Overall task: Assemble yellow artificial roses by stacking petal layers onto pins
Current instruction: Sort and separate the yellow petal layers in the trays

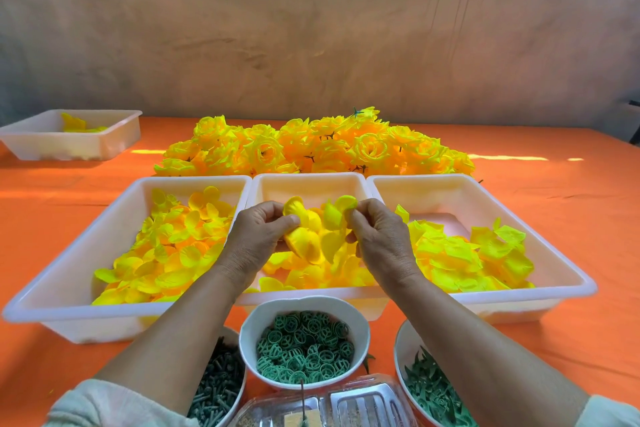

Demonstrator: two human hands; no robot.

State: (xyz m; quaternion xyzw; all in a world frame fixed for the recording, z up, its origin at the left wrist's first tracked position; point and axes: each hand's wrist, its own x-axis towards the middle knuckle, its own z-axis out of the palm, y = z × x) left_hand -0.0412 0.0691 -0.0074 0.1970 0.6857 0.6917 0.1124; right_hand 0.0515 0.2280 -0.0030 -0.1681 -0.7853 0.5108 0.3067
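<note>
Left grip (260, 231), right grip (380, 236) around petals (306, 243)

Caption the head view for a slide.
Over the middle tray, left hand and right hand pinch yellow petal layers; finished roses piled behind.

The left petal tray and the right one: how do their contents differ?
The left tray holds rounded, orange-tinged petals, heaped over most of its floor. The right tray holds paler lemon petals with pointed edges, and its far floor is bare. Both are white rectangular trays on the orange cloth.
</note>
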